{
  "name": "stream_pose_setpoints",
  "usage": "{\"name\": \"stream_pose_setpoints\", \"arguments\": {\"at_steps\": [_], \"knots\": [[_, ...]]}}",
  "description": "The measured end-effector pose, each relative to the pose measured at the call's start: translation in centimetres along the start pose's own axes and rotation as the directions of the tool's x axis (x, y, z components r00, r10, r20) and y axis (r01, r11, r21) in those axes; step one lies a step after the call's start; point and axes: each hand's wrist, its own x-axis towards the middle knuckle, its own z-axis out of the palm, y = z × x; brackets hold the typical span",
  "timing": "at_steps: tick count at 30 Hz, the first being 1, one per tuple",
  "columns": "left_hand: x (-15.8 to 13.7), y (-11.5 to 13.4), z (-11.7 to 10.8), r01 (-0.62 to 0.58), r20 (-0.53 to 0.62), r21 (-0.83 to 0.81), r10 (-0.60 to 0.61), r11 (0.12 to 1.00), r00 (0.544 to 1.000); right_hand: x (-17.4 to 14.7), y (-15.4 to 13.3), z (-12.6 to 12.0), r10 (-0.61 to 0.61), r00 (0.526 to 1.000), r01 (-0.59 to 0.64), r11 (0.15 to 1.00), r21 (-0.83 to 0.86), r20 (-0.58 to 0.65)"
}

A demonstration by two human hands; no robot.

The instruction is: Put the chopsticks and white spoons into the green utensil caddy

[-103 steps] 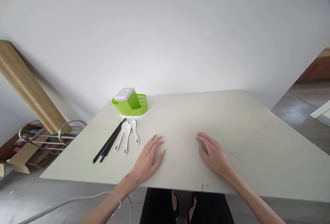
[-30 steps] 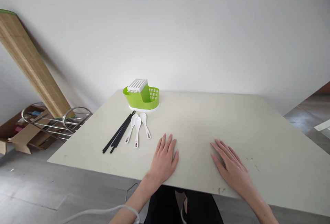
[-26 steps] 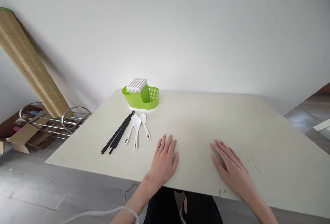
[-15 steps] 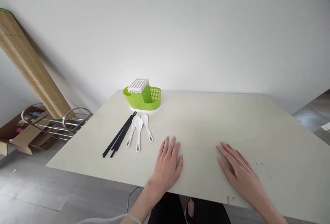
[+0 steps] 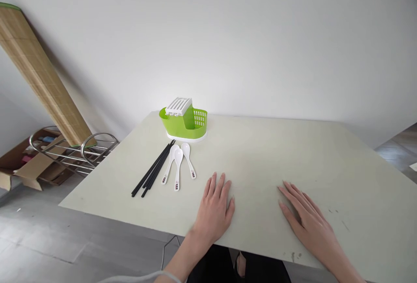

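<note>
My left hand lies flat on the pale table near its front edge, fingers stretched out and holding nothing. To its upper left are three white spoons, bowls pointing away from me, the left two overlapping. Beside them lies a bundle of several black chopsticks, set at a slant. Behind the spoons stands a green utensil holder with a white slotted top and a white base. My right hand rests palm down on the table's right part, open, with no object in it.
A white wall rises behind the table. On the left, a rolled bamboo mat leans above a metal rack and an open cardboard box on the grey floor.
The whole view has shifted slightly, so things appear a little further right. Both hands stay flat on the table, and the spoons, chopsticks and holder keep their places.
</note>
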Motion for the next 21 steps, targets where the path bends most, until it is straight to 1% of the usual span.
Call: {"name": "stream_pose_setpoints", "arguments": {"at_steps": [9,21], "knots": [[-0.03,-0.07,0.25,-0.006,-0.013,0.005,0.006,1.000,1.000,0.07,0.24,0.05,0.004,1.000,-0.004,1.000,-0.007,0.006],[0.19,0.04,-0.14,-0.012,-0.002,0.007,0.012,1.000,1.000,0.18,-0.15,-0.43,0.010,1.000,-0.010,1.000,0.020,0.015]]}}
